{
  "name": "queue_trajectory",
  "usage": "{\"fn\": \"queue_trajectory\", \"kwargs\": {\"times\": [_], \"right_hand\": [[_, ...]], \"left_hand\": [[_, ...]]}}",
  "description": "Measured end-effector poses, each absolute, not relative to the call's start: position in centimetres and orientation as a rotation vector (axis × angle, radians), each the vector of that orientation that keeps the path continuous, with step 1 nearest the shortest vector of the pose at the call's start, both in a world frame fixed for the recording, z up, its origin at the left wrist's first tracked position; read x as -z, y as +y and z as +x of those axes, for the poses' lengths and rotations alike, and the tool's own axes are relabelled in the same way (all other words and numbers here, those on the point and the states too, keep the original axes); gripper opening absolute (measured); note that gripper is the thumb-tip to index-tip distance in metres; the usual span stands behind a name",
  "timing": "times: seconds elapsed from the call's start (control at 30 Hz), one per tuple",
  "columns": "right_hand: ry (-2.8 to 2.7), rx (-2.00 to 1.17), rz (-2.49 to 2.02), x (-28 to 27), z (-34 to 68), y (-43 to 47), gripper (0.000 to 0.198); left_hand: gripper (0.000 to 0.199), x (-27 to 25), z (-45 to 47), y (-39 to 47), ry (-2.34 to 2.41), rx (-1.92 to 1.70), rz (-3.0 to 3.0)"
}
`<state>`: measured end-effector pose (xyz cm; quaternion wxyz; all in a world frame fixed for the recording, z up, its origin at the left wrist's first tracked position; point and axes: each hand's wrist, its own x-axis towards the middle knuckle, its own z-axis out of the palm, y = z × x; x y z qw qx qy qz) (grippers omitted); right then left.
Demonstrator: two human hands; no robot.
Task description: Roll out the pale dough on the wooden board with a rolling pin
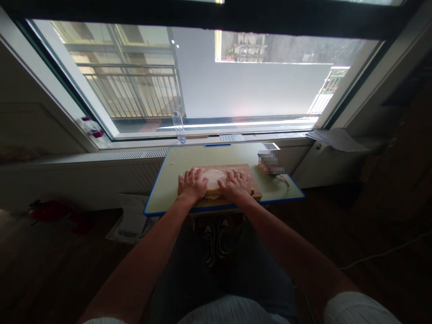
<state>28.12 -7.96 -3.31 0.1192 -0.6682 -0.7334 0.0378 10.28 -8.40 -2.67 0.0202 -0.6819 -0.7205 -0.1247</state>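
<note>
Both my hands press down on a rolling pin (213, 192) that lies across a wooden board (254, 173). My left hand (192, 182) rests on the pin's left part, fingers stretched forward and a little apart, thumb pointing inward. On its right part lies my right hand (238, 183), fingers also spread and not wrapped round it. Between the hands, a flat, pale round sheet of dough (215, 177) shows on the board, partly under the pin. The pin's right tip sticks out beside my right hand; its left end is hidden.
The board lies on a light green table (165, 191) with a blue edge. A blurred-out object (270, 162) is at its right. On the windowsill stand a clear bottle (178, 128) and a flat keypad-like thing (231, 138). Papers (339, 139) lie at the right.
</note>
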Motion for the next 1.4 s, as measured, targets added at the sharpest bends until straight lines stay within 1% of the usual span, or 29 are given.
{"fn": "queue_trajectory", "kwargs": {"times": [0.2,0.37,0.7,0.9,1.4], "right_hand": [[-2.195,-0.221,-2.016,2.3,28.0,-6.1,0.073],[-2.205,-0.241,-2.009,2.0,28.1,-4.6,0.073],[-2.129,-0.219,-2.003,2.1,28.0,-1.0,0.067],[-2.1,-0.171,-2.005,2.1,27.8,0.5,0.061],[-2.127,-0.126,-1.987,2.6,27.4,3.5,0.058]], "left_hand": [[0.051,2.2,10.0,-6.2,-2.263,0.375,-2.153],[0.048,1.8,10.3,-4.9,-2.289,0.358,-2.13],[0.044,1.8,10.1,-1.8,-2.311,0.398,-2.092],[0.047,2.2,10.0,0.3,-2.321,0.426,-2.091],[0.05,2.8,9.5,4.3,-2.471,0.411,-2.057]]}}
